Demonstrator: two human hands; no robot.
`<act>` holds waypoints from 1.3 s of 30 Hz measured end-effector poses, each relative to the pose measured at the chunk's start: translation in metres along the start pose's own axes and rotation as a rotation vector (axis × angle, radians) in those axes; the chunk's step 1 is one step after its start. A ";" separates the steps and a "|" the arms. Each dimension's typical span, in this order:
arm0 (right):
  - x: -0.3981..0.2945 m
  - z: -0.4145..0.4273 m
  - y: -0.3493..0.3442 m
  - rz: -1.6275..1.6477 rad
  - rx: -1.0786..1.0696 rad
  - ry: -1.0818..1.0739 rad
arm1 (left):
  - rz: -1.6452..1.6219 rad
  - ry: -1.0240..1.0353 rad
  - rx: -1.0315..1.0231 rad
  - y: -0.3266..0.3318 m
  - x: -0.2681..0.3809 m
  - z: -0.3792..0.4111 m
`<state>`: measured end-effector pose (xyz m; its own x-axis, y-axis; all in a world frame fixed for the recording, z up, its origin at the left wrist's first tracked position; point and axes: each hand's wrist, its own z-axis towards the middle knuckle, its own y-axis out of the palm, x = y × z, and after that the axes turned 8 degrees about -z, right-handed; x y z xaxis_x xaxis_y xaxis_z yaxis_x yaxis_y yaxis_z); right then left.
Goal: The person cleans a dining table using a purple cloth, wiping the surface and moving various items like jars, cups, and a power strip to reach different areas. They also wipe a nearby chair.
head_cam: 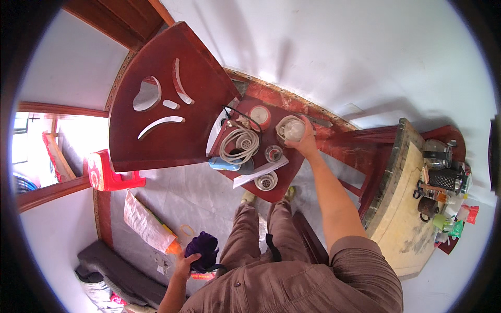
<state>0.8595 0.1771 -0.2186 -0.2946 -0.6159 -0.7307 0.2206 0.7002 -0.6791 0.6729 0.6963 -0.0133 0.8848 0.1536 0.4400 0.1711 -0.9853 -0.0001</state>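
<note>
My right hand [305, 139] grips a round whitish container [291, 128] at the right of a dark red wooden chair's seat [287, 166]. Low in the view, my left hand [186, 264] holds a bunched dark purple cloth [202, 251]. On the seat lie a coiled white cable [235, 146], a round pink-rimmed container [260, 116], a small clear jar [273, 153], a folded white paper [258, 174] and a metal sink strainer [266, 181]. A light blue case [224, 164] rests at the seat's left edge. The contents of the held container cannot be made out clearly.
The chair's cut-out backrest [156, 105] rises at the left, near a red plastic stool [113, 172]. A white sack [146, 223] lies on the floor. At right, a stone-edged table [407, 203] stands near a glass jug [437, 154] and a dark mug [427, 207].
</note>
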 end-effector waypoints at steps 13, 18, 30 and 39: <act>0.024 0.013 -0.013 0.491 -0.040 0.129 | 0.144 -0.016 -0.015 0.030 0.000 0.003; 0.002 0.002 -0.080 0.760 -0.034 0.402 | 0.121 -0.010 -0.020 0.021 -0.003 0.005; -0.114 -0.166 -0.317 0.952 0.437 0.162 | 0.013 -0.041 -0.834 0.111 0.089 0.026; -0.218 -0.312 -0.341 0.695 0.999 0.032 | 0.177 0.431 -1.546 0.323 0.143 -0.132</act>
<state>0.5581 0.1857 0.1944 0.1520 -0.2011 -0.9677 0.9550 0.2820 0.0914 0.7977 0.3897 0.1686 0.6178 0.2667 0.7397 -0.7292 -0.1579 0.6659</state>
